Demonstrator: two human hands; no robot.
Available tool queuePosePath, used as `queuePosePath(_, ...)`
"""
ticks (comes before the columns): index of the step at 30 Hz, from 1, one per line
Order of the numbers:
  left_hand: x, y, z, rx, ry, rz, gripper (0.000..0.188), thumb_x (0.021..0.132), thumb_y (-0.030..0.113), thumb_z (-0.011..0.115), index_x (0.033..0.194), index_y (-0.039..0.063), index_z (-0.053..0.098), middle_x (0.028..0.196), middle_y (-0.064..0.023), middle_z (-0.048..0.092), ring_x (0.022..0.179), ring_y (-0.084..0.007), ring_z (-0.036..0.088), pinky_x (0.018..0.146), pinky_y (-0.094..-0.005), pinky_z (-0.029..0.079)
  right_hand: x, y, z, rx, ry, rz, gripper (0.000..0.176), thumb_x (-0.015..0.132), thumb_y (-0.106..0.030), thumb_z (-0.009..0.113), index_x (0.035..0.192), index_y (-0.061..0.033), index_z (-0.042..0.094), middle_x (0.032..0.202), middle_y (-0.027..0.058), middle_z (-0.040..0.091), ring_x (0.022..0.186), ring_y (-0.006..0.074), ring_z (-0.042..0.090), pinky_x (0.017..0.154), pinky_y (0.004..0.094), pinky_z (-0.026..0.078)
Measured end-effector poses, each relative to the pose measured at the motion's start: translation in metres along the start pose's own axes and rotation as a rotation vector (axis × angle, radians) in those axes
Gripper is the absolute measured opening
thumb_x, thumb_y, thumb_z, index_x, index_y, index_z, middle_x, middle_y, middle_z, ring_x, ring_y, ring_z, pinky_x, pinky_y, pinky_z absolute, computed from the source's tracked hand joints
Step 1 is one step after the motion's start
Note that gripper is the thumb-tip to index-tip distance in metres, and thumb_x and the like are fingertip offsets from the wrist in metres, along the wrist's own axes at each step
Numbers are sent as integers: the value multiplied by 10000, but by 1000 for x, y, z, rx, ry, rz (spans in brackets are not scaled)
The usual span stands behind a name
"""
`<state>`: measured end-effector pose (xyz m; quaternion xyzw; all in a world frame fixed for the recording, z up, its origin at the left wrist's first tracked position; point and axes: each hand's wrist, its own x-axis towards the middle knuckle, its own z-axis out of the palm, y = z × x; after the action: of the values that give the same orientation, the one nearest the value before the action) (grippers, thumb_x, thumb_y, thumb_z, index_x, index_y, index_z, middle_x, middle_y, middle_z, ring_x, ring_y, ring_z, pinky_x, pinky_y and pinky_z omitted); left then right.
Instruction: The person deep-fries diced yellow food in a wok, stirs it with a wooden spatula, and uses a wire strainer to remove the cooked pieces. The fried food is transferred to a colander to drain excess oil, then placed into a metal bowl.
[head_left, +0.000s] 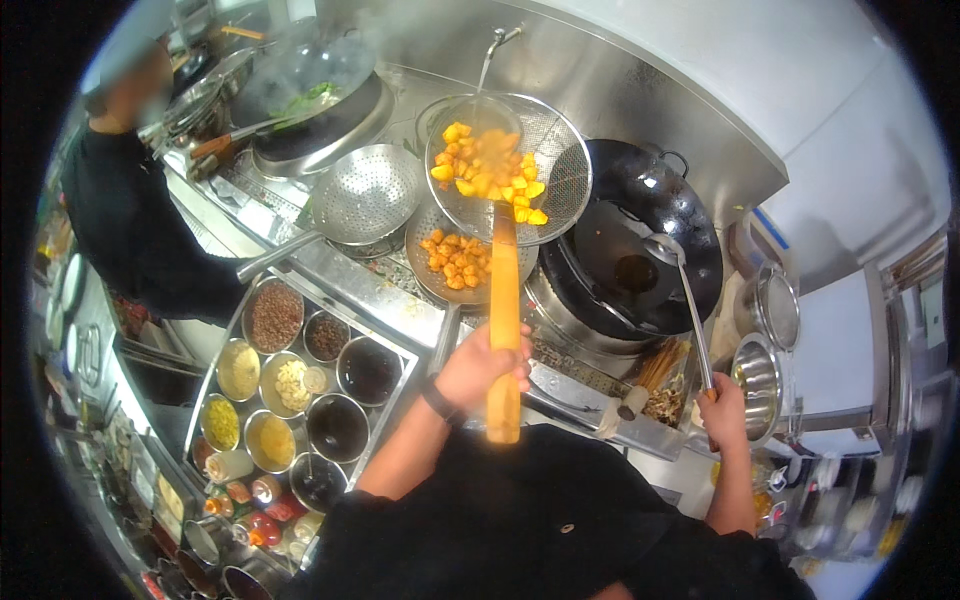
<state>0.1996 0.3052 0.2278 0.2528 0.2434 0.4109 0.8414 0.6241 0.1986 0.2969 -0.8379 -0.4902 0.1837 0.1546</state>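
My left hand (474, 367) is wrapped around the wooden handle (504, 300) of a wire-mesh strainer (559, 150). Golden-yellow chunks of food (531, 189) lie in the strainer, those in the middle blurred. It is raised above the stove, left of a large black wok (679, 199). Dark liquid (600, 240) covers the wok's bottom. In my right hand (724, 414) is the handle end of a metal ladle (694, 319), whose bowl hangs over the wok's right side. Below the strainer, browned pieces (454, 259) sit in a perforated ladle (420, 281), partly hidden by the wooden handle.
An empty perforated skimmer (367, 191) rests left of the strainer. Water runs from a tap (495, 43) behind. A co-worker in a dark sleeve (180, 247) stands left, near a steaming wok (322, 71). Seasoning pots (279, 379) and bottles (262, 529) fill the near left; steel bowls (761, 382) stand right.
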Motion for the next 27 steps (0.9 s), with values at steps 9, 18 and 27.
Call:
queuePosePath(9,-7,-13,34,-16,30,21,409,922,-32,578,1317,-3,474,1004,-87,611,800,-186,632,733,-375,603,24,37,-3,-237,92,-282,356,810,-52,675,1158,10,628,975,296,674,935,491,649,809,531,527)
queuePosePath(18,1,-42,68,35,72,118,426,942,37,611,1344,-13,479,1195,-140,675,985,-226,686,924,-393,582,21,-17,-1,312,15,-500,243,904,-92,718,1099,34,646,998,129,669,877,236,689,755,356,550)
queuePosePath(27,38,-65,106,233,16,231,413,998,84,552,1384,0,430,1362,-154,639,1022,-170,665,894,-322,564,-28,-139,41,1300,-1205,49,298,995,-50,551,1284,11,508,1043,147,646,878,234,703,722,364,603)
